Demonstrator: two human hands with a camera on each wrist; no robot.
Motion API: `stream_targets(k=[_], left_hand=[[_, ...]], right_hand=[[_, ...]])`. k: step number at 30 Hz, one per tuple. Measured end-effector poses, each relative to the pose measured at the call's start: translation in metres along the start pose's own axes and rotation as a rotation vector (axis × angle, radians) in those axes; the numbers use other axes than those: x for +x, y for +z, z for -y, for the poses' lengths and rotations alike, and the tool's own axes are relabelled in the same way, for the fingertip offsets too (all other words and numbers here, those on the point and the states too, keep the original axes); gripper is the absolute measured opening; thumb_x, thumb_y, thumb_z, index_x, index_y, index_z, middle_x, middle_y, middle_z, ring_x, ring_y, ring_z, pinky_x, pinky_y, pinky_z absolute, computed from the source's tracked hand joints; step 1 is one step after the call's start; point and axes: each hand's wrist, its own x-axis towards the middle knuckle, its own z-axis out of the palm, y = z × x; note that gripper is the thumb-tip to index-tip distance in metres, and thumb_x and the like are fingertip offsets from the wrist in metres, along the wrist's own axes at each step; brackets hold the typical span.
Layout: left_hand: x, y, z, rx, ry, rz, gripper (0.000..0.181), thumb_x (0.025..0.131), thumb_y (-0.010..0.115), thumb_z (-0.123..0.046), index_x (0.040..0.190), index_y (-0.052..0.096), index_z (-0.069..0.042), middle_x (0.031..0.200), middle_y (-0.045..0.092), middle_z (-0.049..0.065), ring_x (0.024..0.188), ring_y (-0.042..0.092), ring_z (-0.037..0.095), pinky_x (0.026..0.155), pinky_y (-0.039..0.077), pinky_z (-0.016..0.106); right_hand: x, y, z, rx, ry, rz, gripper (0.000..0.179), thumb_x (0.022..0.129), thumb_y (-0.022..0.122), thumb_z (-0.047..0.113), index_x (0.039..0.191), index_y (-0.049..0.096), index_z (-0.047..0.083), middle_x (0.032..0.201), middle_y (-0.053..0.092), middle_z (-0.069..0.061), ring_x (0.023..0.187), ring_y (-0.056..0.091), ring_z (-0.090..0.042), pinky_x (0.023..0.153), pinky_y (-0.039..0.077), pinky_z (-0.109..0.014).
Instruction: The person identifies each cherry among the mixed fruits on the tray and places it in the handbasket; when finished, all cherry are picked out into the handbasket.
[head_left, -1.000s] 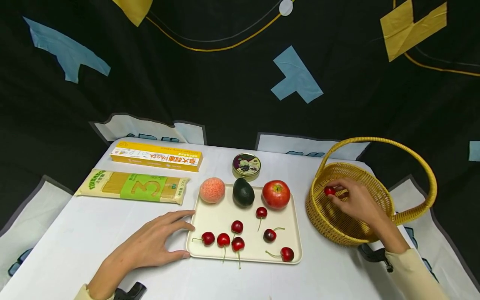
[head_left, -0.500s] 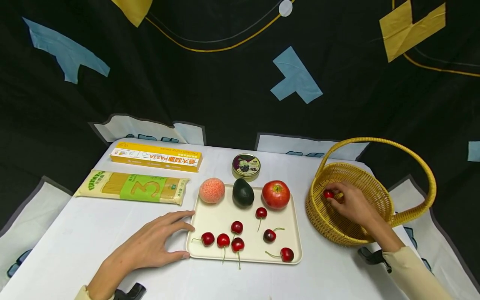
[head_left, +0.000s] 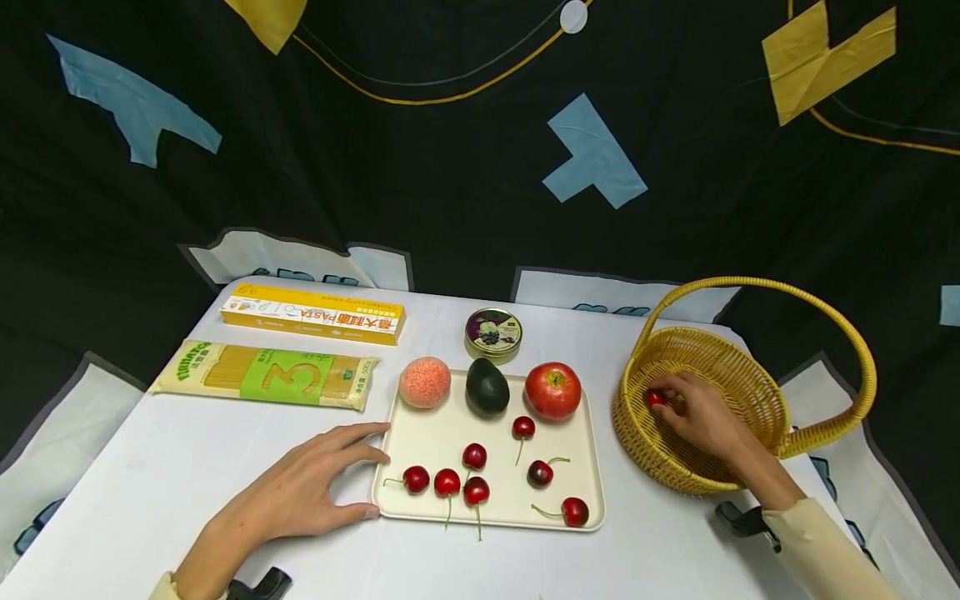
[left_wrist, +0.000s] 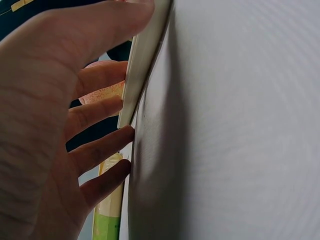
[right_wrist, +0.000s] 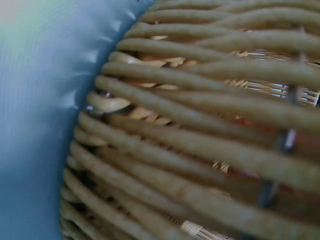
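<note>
Down inside the yellow wicker basket (head_left: 626,425), my right hand (head_left: 701,417) pinches a red cherry (head_left: 654,397) between thumb and fingers, low near the basket floor. The right wrist view shows only the woven basket wall (right_wrist: 200,125) close up, which hides the hand. My left hand (head_left: 307,483) has its fingers spread, with the tips touching the left rim of a cream tray (head_left: 427,429). On that tray lie several stemmed cherries (head_left: 474,490), a pinkish peach (head_left: 424,382), a dark avocado (head_left: 487,387) and a red apple (head_left: 552,391).
Behind the tray stands a round tin (head_left: 492,333). At the back left lie a yellow pasta box (head_left: 313,313) and a bag of spaghetti (head_left: 266,372). The basket's tall handle (head_left: 757,283) arches over its opening. A black cloth (head_left: 450,183) hangs behind the table.
My right hand has lowered slightly deeper into the basket with the cherry. My left hand and the things on the tray have stayed in place.
</note>
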Motion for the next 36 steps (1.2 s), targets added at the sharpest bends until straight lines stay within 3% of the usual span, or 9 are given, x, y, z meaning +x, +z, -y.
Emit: stream_targets(k=[9,15,24,32,36], left_hand=[[0.0,0.001,0.001,0.001,0.007,-0.007,0.05,0.083,0.087,-0.062,0.124,0.074,-0.038,0.161,0.053,-0.006,0.144,0.055,0.027,0.112,0.051,0.058],[-0.001,0.0,0.001,0.005,0.0,-0.003,0.051,0.083,0.088,-0.061,0.125,0.074,-0.037,0.162,0.053,-0.007,0.145,0.054,0.026,0.114,0.05,0.057],[0.002,0.0,0.001,0.008,0.007,-0.002,0.051,0.082,0.089,-0.059,0.125,0.074,-0.037,0.162,0.053,-0.006,0.145,0.054,0.026,0.115,0.05,0.057],[0.001,0.0,0.001,0.006,0.007,-0.002,0.051,0.082,0.089,-0.059,0.125,0.074,-0.036,0.162,0.053,-0.005,0.145,0.054,0.027,0.114,0.05,0.057],[0.001,0.0,0.001,0.0,0.008,-0.007,0.051,0.082,0.09,-0.058,0.125,0.074,-0.036,0.162,0.053,-0.005,0.145,0.054,0.027,0.113,0.051,0.057]], right_hand=[[0.001,0.002,0.0,-0.009,0.013,0.008,0.036,0.091,0.083,0.002,0.125,0.072,0.0,0.109,0.07,-0.016,0.09,0.065,-0.024,0.073,0.06,-0.038],[0.0,-0.003,0.006,-0.007,0.037,0.005,0.042,0.092,0.083,0.003,0.131,0.069,-0.002,0.117,0.07,-0.022,0.098,0.069,-0.032,0.08,0.063,-0.05],[-0.011,-0.019,0.026,-0.027,0.048,-0.122,0.043,0.093,0.085,0.01,0.132,0.07,0.0,0.123,0.072,-0.021,0.106,0.07,-0.039,0.085,0.062,-0.061],[-0.02,-0.014,0.062,-0.002,-0.005,-0.208,0.044,0.088,0.089,0.007,0.128,0.073,0.007,0.119,0.073,-0.013,0.097,0.07,-0.03,0.078,0.065,-0.05],[-0.023,-0.009,0.08,0.007,-0.044,-0.251,0.042,0.087,0.09,0.007,0.126,0.074,0.009,0.115,0.074,-0.007,0.096,0.069,-0.021,0.081,0.062,-0.03]])
